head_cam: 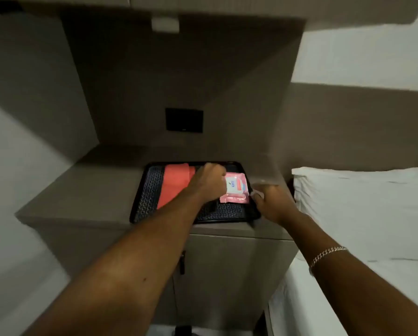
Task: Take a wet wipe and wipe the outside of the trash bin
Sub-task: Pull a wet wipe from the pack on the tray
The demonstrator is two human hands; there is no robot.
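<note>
Your left hand (210, 175) closes its grip on the wipe pack (234, 190); your right hand (273, 202) pinches something pale, blurred; bin unseen, wiping all ahead.

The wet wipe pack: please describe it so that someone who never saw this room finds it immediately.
Beside the white bed stands a grey-brown cabinet with a black tray on top. The wet wipe pack lies in the tray's right part, next to a coral folded cloth. It alone is pale pink with a white label.

Head camera looks steeply down, close over the tray (140, 202).
</note>
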